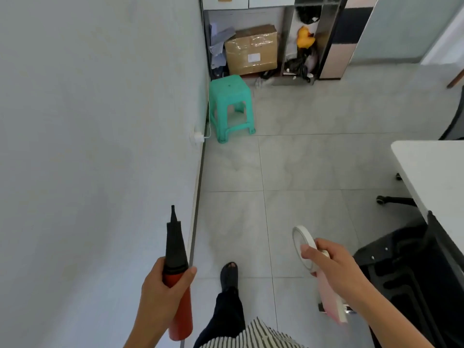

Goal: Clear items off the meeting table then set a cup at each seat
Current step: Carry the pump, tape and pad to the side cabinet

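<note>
My left hand (160, 290) grips a red hand pump (178, 310) with a black cone nozzle pointing up, low and left of centre. In my right hand (334, 267) are a white roll of tape (300, 237), pinched under the thumb, and a pink book or pad (331, 302) that hangs below the palm. The white meeting table (434, 172) shows only as a corner at the right edge, apart from both hands. No cup is in view.
A grey wall (95, 146) runs along my left. A green plastic stool (232, 106) stands by the wall ahead, with a cardboard box (251, 52) and a cluttered shelf behind it. A black office chair (406, 277) sits under the table at the right. My foot (229, 273) steps on tiled floor.
</note>
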`<state>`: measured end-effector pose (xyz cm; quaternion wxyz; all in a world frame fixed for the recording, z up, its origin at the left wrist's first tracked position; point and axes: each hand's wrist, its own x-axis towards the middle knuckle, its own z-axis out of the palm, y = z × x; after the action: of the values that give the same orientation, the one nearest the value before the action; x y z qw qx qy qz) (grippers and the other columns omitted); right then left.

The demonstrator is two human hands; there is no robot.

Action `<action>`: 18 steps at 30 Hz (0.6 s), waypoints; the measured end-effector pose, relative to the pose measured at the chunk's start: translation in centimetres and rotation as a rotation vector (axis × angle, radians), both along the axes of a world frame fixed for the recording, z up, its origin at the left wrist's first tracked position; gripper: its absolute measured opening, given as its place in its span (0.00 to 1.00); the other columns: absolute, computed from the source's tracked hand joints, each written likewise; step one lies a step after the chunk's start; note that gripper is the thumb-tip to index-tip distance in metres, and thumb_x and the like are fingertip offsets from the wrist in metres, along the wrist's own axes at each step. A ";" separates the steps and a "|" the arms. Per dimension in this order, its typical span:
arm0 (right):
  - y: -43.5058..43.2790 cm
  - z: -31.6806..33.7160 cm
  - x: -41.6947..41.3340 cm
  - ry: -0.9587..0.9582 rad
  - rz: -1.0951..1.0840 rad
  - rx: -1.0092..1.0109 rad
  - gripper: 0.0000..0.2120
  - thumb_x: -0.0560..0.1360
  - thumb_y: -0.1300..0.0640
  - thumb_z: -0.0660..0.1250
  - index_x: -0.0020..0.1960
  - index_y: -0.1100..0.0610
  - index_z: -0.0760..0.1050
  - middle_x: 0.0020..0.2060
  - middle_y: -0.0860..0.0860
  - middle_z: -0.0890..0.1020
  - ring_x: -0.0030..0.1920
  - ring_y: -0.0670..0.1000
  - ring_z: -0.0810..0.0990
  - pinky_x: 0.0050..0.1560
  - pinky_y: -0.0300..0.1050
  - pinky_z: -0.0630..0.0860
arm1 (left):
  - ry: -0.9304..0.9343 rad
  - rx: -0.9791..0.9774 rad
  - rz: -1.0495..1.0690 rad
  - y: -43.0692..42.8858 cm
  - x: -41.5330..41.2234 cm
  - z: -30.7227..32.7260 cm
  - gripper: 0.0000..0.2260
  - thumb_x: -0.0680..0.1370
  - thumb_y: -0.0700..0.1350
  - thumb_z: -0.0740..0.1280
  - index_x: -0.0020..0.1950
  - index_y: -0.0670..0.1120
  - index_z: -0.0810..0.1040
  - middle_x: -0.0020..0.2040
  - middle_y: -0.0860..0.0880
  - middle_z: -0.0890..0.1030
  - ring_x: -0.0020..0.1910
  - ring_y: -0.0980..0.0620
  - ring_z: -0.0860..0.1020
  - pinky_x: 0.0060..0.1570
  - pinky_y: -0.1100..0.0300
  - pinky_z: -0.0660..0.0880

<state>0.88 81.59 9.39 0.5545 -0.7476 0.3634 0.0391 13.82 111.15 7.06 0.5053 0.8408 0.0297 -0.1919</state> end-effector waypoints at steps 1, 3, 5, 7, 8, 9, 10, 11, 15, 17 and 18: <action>-1.2 -0.1 1.9 0.013 -0.029 0.013 0.18 0.77 0.52 0.67 0.43 0.68 0.73 0.34 0.57 0.74 0.34 0.52 0.73 0.38 0.45 0.71 | -0.012 0.000 -0.013 -1.5 2.8 -0.1 0.11 0.72 0.47 0.75 0.46 0.55 0.73 0.42 0.50 0.81 0.41 0.49 0.81 0.35 0.61 0.73; -3.5 0.4 5.6 0.038 -0.087 0.021 0.17 0.76 0.51 0.68 0.43 0.67 0.75 0.35 0.60 0.76 0.34 0.53 0.74 0.38 0.46 0.73 | -0.022 -0.012 -0.025 -4.7 8.2 0.9 0.11 0.72 0.47 0.74 0.46 0.57 0.73 0.43 0.51 0.81 0.41 0.50 0.80 0.35 0.62 0.73; -5.9 1.4 9.1 0.020 -0.138 0.033 0.17 0.76 0.52 0.68 0.41 0.67 0.74 0.31 0.56 0.74 0.32 0.51 0.74 0.38 0.48 0.73 | -0.030 -0.025 -0.063 -8.2 13.7 2.0 0.11 0.72 0.48 0.74 0.47 0.56 0.73 0.43 0.51 0.81 0.42 0.49 0.81 0.38 0.59 0.74; -8.4 2.1 12.2 -0.002 -0.181 0.024 0.18 0.76 0.52 0.68 0.40 0.68 0.73 0.29 0.52 0.72 0.31 0.50 0.72 0.39 0.50 0.74 | -0.039 -0.008 -0.133 -11.9 18.5 2.7 0.12 0.72 0.49 0.74 0.51 0.53 0.73 0.45 0.51 0.81 0.43 0.50 0.80 0.40 0.58 0.74; -9.7 2.3 13.5 -0.013 -0.202 0.024 0.19 0.76 0.52 0.68 0.39 0.68 0.72 0.29 0.51 0.72 0.31 0.50 0.72 0.39 0.50 0.74 | -0.042 0.000 -0.169 -13.8 20.7 3.1 0.12 0.73 0.49 0.74 0.52 0.53 0.73 0.45 0.52 0.80 0.43 0.51 0.80 0.40 0.59 0.74; -11.1 2.3 14.7 -0.024 -0.228 0.027 0.18 0.76 0.52 0.68 0.39 0.68 0.73 0.29 0.51 0.72 0.31 0.50 0.72 0.39 0.50 0.75 | -0.051 -0.003 -0.201 -15.7 22.9 3.3 0.12 0.73 0.49 0.73 0.52 0.52 0.74 0.45 0.52 0.80 0.43 0.52 0.80 0.38 0.61 0.74; -12.5 2.4 16.0 -0.026 -0.252 0.025 0.18 0.76 0.53 0.68 0.39 0.68 0.73 0.29 0.51 0.72 0.31 0.49 0.72 0.39 0.50 0.75 | -0.061 -0.005 -0.227 -17.7 25.0 3.7 0.12 0.73 0.49 0.74 0.52 0.53 0.74 0.45 0.53 0.81 0.42 0.53 0.80 0.37 0.64 0.73; -14.0 2.2 17.2 -0.028 -0.273 0.030 0.17 0.76 0.53 0.68 0.39 0.68 0.73 0.28 0.50 0.72 0.30 0.48 0.71 0.39 0.50 0.75 | -0.072 -0.005 -0.248 -19.5 26.9 3.8 0.12 0.72 0.49 0.74 0.52 0.53 0.74 0.44 0.53 0.81 0.42 0.53 0.80 0.36 0.65 0.73; -21.1 0.6 22.4 -0.021 -0.326 0.035 0.15 0.76 0.58 0.69 0.36 0.68 0.74 0.25 0.49 0.71 0.27 0.46 0.71 0.34 0.44 0.71 | -0.070 0.006 -0.261 -27.1 33.8 3.2 0.13 0.72 0.48 0.74 0.54 0.49 0.75 0.44 0.50 0.81 0.42 0.51 0.80 0.36 0.64 0.73; -25.4 -0.1 25.5 -0.049 -0.357 0.053 0.14 0.76 0.58 0.69 0.38 0.69 0.75 0.28 0.53 0.74 0.29 0.48 0.72 0.36 0.45 0.72 | -0.048 0.014 -0.257 -31.1 36.6 2.9 0.13 0.73 0.47 0.74 0.53 0.48 0.75 0.44 0.49 0.81 0.42 0.49 0.80 0.36 0.62 0.74; -27.8 -0.2 27.2 -0.050 -0.362 0.059 0.15 0.76 0.58 0.69 0.38 0.69 0.75 0.29 0.54 0.74 0.29 0.49 0.72 0.35 0.45 0.71 | -0.031 0.023 -0.256 -33.0 37.9 2.7 0.13 0.73 0.47 0.74 0.53 0.47 0.75 0.44 0.48 0.81 0.42 0.48 0.80 0.37 0.61 0.74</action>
<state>28.05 53.77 9.18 0.5831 -0.6542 0.4765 -0.0693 51.68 78.12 9.80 0.4676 0.8463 -0.0833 -0.2415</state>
